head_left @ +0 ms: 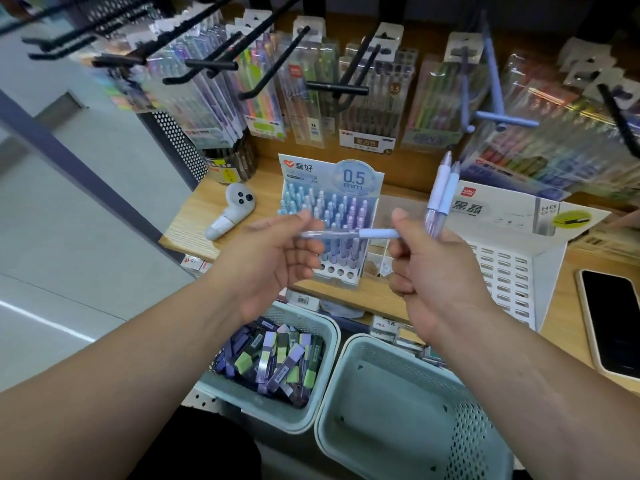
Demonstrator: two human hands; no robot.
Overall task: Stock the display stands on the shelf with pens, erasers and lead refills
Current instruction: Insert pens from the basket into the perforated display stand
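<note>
A pale purple pen [346,233] lies level between my hands, in front of the pen display stand [374,188] marked 0.5 mm. My left hand [273,261] pinches its clear end. My right hand [433,268] grips its purple end and also holds two more pens [441,192] that stick upward. The stand is nearly full of blue and purple pens, with a few bare holes in its front row. To its right stands a white lead refill stand [540,271] whose slots look bare.
A green basket [311,420] of lead refill boxes sits below the shelf, and a second green basket [398,410] beside it holds nothing. A phone [613,320] lies at the right of the wooden shelf, a white controller [232,213] at its left. Black hooks with pen packs hang above.
</note>
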